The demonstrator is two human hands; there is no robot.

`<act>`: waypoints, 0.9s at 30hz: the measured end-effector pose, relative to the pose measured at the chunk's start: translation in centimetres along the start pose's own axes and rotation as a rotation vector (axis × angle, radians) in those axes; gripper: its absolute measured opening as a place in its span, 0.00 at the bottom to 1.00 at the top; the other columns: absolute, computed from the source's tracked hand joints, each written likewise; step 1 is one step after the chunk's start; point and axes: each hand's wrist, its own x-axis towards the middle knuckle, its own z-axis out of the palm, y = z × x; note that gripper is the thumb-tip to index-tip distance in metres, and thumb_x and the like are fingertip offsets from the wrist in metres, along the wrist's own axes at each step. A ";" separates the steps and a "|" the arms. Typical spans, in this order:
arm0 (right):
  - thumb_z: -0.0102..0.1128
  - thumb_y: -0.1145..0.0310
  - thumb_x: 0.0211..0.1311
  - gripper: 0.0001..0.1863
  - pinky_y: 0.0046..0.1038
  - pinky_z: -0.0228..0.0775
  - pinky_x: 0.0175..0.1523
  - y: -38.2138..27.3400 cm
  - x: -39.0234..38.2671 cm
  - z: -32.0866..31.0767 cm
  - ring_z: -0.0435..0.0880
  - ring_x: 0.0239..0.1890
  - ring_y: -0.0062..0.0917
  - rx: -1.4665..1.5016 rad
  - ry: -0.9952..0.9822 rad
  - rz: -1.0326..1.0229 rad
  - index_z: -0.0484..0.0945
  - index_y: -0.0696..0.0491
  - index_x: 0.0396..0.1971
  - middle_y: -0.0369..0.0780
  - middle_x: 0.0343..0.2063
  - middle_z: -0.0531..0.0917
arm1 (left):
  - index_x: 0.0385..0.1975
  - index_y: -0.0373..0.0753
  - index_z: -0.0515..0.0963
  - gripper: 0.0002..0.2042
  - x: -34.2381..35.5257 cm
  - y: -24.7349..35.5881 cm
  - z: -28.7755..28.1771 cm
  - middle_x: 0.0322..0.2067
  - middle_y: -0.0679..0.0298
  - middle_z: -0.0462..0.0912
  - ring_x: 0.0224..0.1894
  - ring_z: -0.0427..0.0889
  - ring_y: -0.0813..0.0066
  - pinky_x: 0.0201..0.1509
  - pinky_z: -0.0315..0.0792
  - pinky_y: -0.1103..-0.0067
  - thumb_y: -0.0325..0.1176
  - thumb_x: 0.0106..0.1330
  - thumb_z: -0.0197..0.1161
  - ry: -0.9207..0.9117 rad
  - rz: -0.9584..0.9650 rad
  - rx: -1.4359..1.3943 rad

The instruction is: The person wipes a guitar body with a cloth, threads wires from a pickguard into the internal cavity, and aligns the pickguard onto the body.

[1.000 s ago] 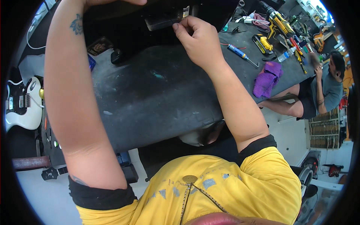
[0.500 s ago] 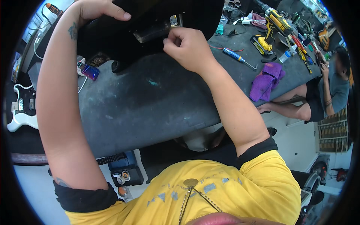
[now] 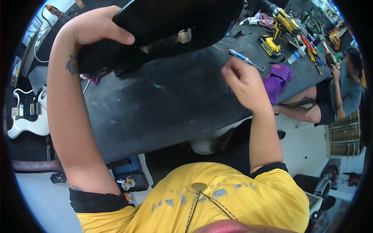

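Observation:
A glossy black guitar body (image 3: pixel 171 19), tilted up over the workbench, is held at its left edge by my left hand (image 3: pixel 101 29). The thumb lies over the face and the other fingers are hidden behind it. In its lower face is a long recess (image 3: pixel 161 44) with a shiny metal piece (image 3: pixel 185 35) at the right end. My right hand (image 3: pixel 245 83) hangs over the bench, away from the body, its fingers curled together. Whatever they hold, if anything, is hidden. Just behind that hand lies a blue hex-ended tool (image 3: pixel 243 57), and a purple cloth (image 3: pixel 276 83) is to its right.
On the dark workbench (image 3: pixel 163 105), a yellow-black cordless drill (image 3: pixel 278 31) stands at the far right near a small clear bottle (image 3: pixel 297 55) and several hand tools. A white guitar (image 3: pixel 29 112) lies at the left. Another person (image 3: pixel 342 85) sits at the right edge.
My right hand has left the recess and moved right and toward me, fingers still curled. The black body has tilted, so its lower face and recess show more. My left hand keeps its hold.

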 end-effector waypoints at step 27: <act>0.72 0.67 0.63 0.06 0.40 0.79 0.34 -4.2 11.1 9.8 0.89 0.29 0.40 -0.572 0.393 -0.732 0.84 0.51 0.33 0.41 0.27 0.87 | 0.55 0.34 0.87 0.27 0.8 0.1 -0.7 0.46 0.56 0.93 0.47 0.90 0.66 0.60 0.79 0.72 0.36 0.53 0.80 -0.139 0.025 -0.055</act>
